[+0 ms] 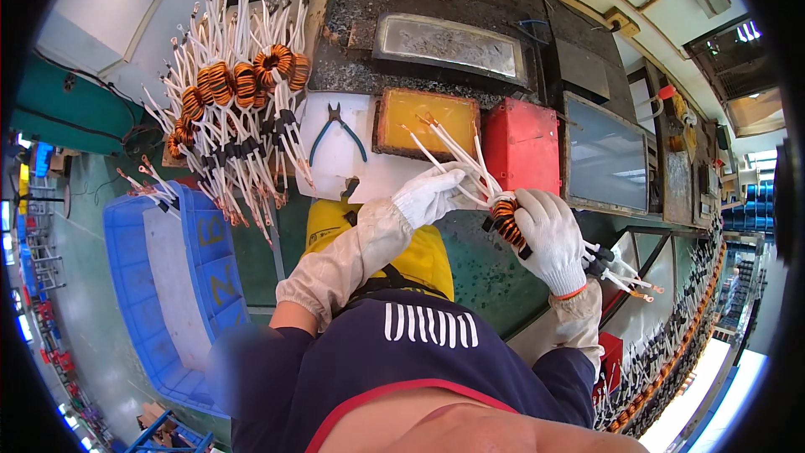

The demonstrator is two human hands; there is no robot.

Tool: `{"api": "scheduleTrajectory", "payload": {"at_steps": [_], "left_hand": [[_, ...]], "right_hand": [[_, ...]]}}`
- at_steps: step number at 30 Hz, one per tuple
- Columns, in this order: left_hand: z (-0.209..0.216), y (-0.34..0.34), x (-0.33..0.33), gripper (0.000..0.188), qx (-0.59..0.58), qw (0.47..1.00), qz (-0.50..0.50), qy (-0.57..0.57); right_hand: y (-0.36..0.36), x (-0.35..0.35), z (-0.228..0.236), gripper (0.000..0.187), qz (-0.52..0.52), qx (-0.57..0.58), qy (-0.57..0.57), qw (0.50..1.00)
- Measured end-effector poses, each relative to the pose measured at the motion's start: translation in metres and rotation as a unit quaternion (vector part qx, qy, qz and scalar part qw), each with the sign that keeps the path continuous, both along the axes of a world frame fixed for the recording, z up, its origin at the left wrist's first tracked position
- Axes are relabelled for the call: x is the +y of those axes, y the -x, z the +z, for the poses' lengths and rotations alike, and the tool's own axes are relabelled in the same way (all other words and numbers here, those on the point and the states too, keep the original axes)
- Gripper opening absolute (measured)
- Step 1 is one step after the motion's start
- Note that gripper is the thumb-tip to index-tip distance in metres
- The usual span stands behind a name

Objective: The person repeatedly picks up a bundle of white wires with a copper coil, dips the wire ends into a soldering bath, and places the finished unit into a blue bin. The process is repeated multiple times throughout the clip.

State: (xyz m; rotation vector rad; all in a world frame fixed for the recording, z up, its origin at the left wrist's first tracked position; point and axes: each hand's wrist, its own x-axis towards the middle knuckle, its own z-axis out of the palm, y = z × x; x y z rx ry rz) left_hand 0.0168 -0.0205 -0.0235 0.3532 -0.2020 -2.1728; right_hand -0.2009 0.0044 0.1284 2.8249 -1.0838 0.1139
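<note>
Right hand point(549, 235) is clamped round the orange coil point(506, 222), w/ its white leads point(449, 147) running up-left past the left hand point(429, 193), which pinches them nr the yellow tray point(394, 122).

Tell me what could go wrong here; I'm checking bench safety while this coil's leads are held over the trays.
1. The white leads fan out from the coil over the amber tray; the left hand steadies only some, so loose ends may dip unevenly.
2. The right hand keeps its grip on the coil close to the red box, so it may knock against it.
3. Short leads behind that hand could snag.
</note>
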Motion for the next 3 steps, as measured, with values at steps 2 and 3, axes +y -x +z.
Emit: {"api": "scheduleTrajectory", "payload": {"at_steps": [2, 3], "left_hand": [[-0.0026, -0.0007, 0.0001, 0.024, 0.006, 1.000, -0.003, 0.003], [-0.0048, -0.0006, 0.0003, 0.025, 0.012, 1.000, -0.001, 0.007]], "right_hand": [[-0.0020, -0.0007, 0.0015, 0.043, 0.002, 0.001, -0.013, 1.000], [-0.0044, -0.0007, 0.0039, 0.044, 0.003, 0.001, -0.020, 1.000]]}}
